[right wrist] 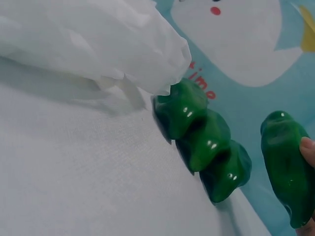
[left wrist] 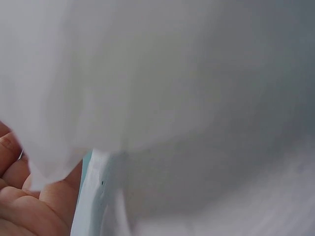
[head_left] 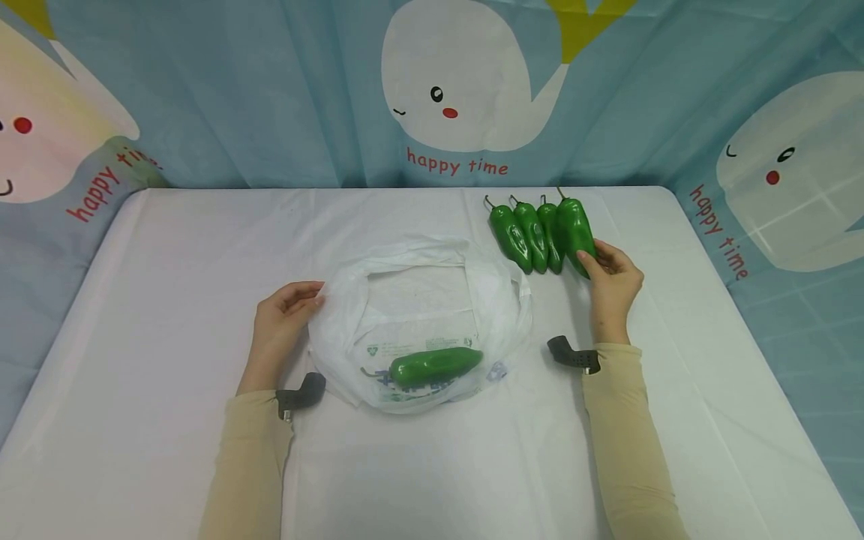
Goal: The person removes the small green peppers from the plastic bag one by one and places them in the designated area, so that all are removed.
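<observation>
A white plastic bag [head_left: 421,251] lies with its mouth spread wide, and one green pepper [head_left: 435,366] rests inside it on the printed film. At the bag's left rim my left hand [head_left: 283,319] pinches the thin plastic; in the left wrist view the film hides part of the fingers. My right hand [head_left: 616,281] grips another green pepper [right wrist: 285,164] between thumb and fingers, raised beside the row. Three more green peppers [head_left: 511,236] lie side by side at the back right, stems pointing away.
A white cloth [head_left: 196,300] covers the table. Behind it and at both sides hangs a blue curtain [head_left: 270,90] with whale prints. A black wrist camera [head_left: 574,354] sticks out from the right sleeve, another [head_left: 304,391] from the left.
</observation>
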Tool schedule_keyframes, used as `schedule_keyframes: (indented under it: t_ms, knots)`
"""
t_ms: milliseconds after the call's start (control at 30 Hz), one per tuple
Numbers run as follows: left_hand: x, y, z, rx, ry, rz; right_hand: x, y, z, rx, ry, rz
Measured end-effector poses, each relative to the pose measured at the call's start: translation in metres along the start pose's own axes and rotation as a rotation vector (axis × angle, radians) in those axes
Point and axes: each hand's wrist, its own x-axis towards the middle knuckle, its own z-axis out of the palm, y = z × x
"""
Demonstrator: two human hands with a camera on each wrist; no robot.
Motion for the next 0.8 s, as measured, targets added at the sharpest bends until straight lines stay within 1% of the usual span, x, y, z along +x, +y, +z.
schedule_keyframes:
  t_ms: [133,267,567,800]
  knots:
    - [-0.0002,0.0001,0.0003,-0.007,-0.002,0.000,0.0013,0.0022,-0.0019,0.016,0.011,0.009]
    - [-0.0004,0.0001,0.0006,-0.008,-0.004,-0.003,0.0019,0.0027,-0.0033,-0.006,0.019,0.021]
    - [0.0002,-0.0003,0.0011,-0.011,-0.003,-0.008,0.0046,0.0033,-0.0062,0.004,0.057,0.087]
    - [-0.0001,-0.0004,0.0011,-0.017,-0.007,-0.001,0.0050,0.0049,-0.0079,-0.074,0.053,0.109]
